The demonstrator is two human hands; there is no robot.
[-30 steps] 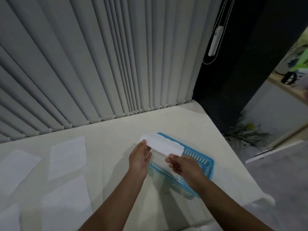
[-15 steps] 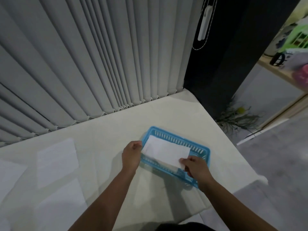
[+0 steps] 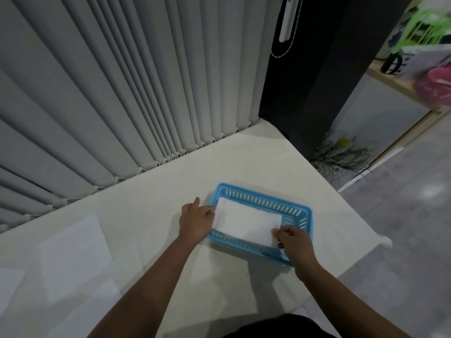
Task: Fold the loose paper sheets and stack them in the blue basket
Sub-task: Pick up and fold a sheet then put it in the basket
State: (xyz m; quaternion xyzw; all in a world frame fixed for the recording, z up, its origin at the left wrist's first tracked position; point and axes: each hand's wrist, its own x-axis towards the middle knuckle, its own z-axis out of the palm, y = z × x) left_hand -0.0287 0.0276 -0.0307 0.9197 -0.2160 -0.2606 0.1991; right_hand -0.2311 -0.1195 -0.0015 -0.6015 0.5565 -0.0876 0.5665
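Observation:
A blue slotted basket (image 3: 266, 195) sits on the cream tablecloth right of centre. A folded white paper sheet (image 3: 247, 222) lies inside it, nearly filling it. My left hand (image 3: 196, 219) rests at the basket's left end, fingertips pinching the sheet's left edge. My right hand (image 3: 294, 241) is at the basket's near right corner, fingers pinching the sheet's near right corner. Loose unfolded sheets lie flat at the left: one large sheet (image 3: 73, 252), and another sheet (image 3: 105, 303) nearer me.
Grey vertical blinds (image 3: 122, 93) hang along the table's far edge. A black pillar (image 3: 317, 69) stands at the far right corner. The table edge (image 3: 361, 230) drops off just right of the basket to a grey floor.
The folded sheet has gone from held above the basket down into it. Both hands lowered with it and stay at its ends. The camera view shifted slightly.

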